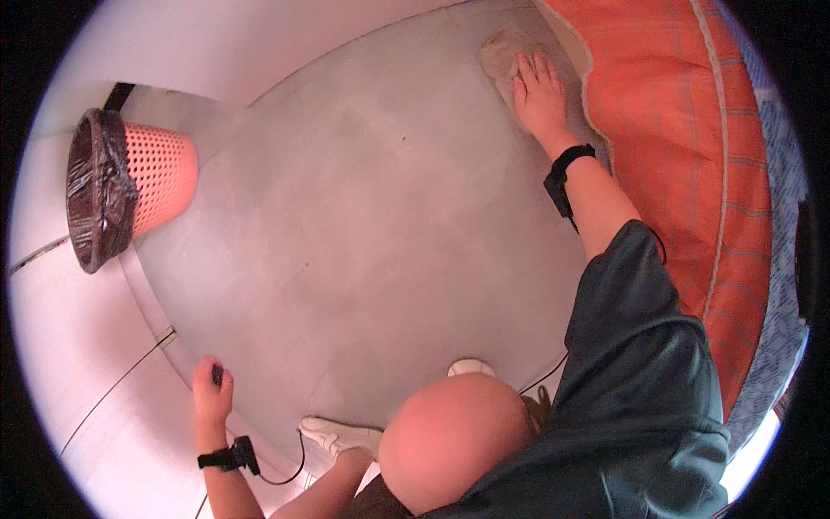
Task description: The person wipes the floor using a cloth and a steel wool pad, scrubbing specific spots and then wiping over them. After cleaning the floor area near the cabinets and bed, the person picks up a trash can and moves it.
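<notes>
At the far right, my right hand (539, 93) lies with its fingers stretched out on a brownish cloth (501, 52), pressing it to the grey floor (346, 190). The cloth is bunched beside the hem of an orange fabric cover. My left hand (211, 400) is near the wall at the lower left, its fingers curled round a small black object (217, 374). What kind of object that is cannot be made out. A black strap with a small device and cable circles each wrist.
A pink perforated wastebasket (164, 173) with a black liner stands at the left wall. The orange cover (666, 147) hangs along the right, beside blue patterned fabric (787, 190). White panels (225, 43) bound the floor. My shoes (337, 435) and bare knee (454, 441) are below.
</notes>
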Tool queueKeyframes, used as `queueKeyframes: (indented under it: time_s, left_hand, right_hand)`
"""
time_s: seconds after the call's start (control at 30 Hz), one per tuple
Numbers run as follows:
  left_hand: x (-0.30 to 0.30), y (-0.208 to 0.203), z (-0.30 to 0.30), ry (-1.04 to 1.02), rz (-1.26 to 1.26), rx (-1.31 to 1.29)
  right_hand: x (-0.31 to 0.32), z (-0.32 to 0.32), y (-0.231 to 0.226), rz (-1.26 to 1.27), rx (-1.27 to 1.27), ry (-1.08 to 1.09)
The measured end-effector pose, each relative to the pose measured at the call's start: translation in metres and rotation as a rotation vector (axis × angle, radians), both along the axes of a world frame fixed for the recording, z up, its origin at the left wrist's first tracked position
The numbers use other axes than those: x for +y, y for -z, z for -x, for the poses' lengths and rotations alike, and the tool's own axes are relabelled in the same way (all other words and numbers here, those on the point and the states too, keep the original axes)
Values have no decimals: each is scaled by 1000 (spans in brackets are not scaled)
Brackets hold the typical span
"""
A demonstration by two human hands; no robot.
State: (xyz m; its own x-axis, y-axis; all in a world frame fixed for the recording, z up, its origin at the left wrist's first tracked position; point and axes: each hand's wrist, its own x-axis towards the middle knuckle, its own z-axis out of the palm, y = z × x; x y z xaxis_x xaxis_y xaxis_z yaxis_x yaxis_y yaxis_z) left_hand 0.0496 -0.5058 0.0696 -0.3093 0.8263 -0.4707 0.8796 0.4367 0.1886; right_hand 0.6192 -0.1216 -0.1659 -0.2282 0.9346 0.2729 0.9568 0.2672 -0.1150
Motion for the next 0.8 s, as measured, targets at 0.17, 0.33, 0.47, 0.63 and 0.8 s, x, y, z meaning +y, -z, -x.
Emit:
queueKeyframes:
  time_s: [0.17, 0.33, 0.47, 0.63, 0.8]
  left_hand:
    - [2, 21, -21, -15, -85, -88]
    - [-12, 37, -33, -123, -84, -166]
    - [-35, 29, -34, -208, -105, -184]
    - [-76, 30, -20, -329, -222, -192]
    - [-100, 19, -15, -445, -218, -176]
  right_hand:
    - [-20, 73, 3, 29, 50, 201]
    - [-60, 179, -13, 111, 119, 11]
    - [-93, 274, -27, 163, 168, -185]
    - [-147, 383, -21, 194, 281, -415]
    - [-195, 452, -48, 491, 123, -846]
